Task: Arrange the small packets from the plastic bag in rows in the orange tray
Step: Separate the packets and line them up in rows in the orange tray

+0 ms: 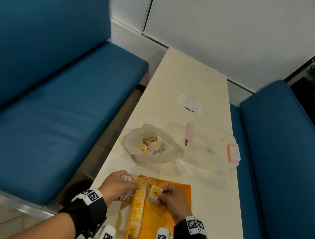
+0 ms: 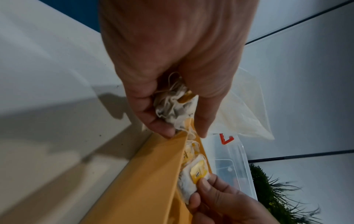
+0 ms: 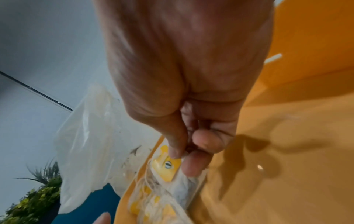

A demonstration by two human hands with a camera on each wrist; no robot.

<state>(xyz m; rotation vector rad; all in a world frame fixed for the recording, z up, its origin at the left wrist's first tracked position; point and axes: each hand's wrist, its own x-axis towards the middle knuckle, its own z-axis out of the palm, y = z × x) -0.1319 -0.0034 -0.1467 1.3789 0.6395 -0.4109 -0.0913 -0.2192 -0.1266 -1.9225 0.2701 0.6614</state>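
The orange tray (image 1: 174, 214) lies at the near end of the table, with a row of white packets with yellow tags (image 1: 136, 212) along its left side. My right hand (image 1: 169, 198) pinches one packet (image 1: 153, 194) just above the tray's far left part; the same packet (image 3: 168, 168) shows under my thumb in the right wrist view. My left hand (image 1: 118, 186) grips a bunch of crumpled packets (image 2: 176, 109) at the tray's left rim (image 2: 153, 174). The plastic bag (image 1: 153, 145) with more packets sits open beyond the tray.
A clear lidded box with pink clasps (image 1: 214, 144) stands right of the bag, and a white paper piece (image 1: 190, 104) lies farther back. Blue benches (image 1: 56, 108) flank the narrow table, whose left edge (image 1: 109, 165) runs close to my left hand.
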